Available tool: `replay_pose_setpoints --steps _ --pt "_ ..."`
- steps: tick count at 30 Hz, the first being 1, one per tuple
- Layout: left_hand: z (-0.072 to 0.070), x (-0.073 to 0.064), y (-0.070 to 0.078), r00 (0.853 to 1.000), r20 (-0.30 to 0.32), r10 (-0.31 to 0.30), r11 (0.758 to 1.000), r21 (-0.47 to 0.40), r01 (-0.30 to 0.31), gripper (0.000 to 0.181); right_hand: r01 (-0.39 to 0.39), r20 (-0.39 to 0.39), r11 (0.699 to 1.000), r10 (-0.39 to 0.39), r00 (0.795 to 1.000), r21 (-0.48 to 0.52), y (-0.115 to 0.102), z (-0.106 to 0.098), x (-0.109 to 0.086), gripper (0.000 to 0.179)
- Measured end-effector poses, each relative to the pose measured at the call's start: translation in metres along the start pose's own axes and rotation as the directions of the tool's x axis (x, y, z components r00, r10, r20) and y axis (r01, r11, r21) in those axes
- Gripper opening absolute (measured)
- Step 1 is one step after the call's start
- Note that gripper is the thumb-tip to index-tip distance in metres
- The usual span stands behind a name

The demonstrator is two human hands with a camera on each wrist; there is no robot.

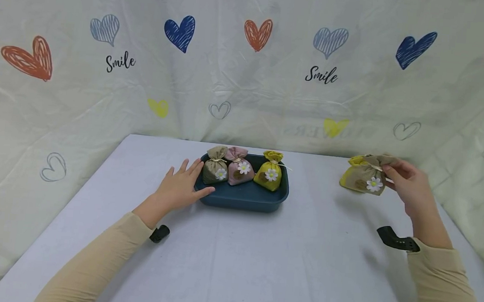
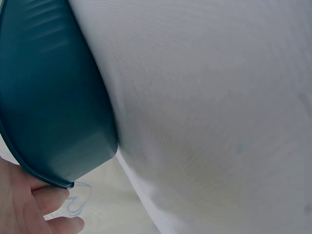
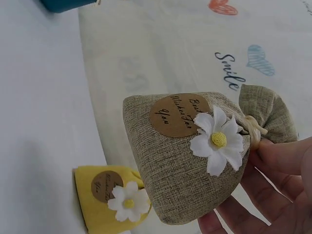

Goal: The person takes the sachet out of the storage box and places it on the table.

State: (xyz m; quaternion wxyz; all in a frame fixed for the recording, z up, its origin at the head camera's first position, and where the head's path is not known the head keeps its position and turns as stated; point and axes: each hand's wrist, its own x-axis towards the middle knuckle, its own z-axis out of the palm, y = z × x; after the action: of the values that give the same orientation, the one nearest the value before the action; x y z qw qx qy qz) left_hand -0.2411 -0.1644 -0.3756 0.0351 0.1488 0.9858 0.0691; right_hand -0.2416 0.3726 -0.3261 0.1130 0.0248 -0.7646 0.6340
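The left hand (image 1: 179, 188) spreads wide, fingers touching the smooth blue-green tray (image 1: 240, 202) at its nine o'clock side. Toward the tray's three o'clock, the right hand (image 1: 410, 183) pinches the neck of a coarse-woven beige bag (image 3: 170, 165); its round brown label (image 3: 170, 122) reads "Best Wishes For You". A yellow bag (image 3: 87, 202) shows behind. The tray holds three plump tied pouches (image 1: 241, 181).

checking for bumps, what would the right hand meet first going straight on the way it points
Probably the yellow drawstring pouch behind the beige pouch the right hand holds, though depth is unclear.
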Motion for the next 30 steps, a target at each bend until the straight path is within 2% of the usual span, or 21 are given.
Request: replay_pose_setpoints --steps 4,9,15,26,30 --pt "0.001 0.0 0.0 1.0 -0.001 0.003 1.0 0.0 -0.003 0.098 -0.008 0.008 0.998 0.008 1.0 -0.066 0.004 -0.008 0.001 0.033" --pt "0.001 0.0 0.0 1.0 -0.007 0.006 1.0 -0.005 -0.006 0.098 -0.007 0.018 0.996 0.009 1.0 -0.087 0.011 -0.017 0.001 0.037" --pt "0.001 -0.001 0.001 1.0 -0.006 0.006 1.0 -0.006 -0.006 0.097 -0.045 0.001 0.99 0.046 0.999 -0.132 0.014 -0.026 0.001 0.037" --pt "-0.001 0.001 0.002 1.0 -0.015 0.012 1.0 -0.001 -0.012 0.097 -0.111 -0.074 0.987 0.103 0.992 -0.117 0.017 -0.045 0.002 0.038" --pt "-0.001 0.002 0.002 1.0 -0.012 0.013 1.0 0.005 -0.013 0.097 -0.145 -0.074 0.982 0.137 0.988 -0.123 0.019 -0.054 0.003 0.037"
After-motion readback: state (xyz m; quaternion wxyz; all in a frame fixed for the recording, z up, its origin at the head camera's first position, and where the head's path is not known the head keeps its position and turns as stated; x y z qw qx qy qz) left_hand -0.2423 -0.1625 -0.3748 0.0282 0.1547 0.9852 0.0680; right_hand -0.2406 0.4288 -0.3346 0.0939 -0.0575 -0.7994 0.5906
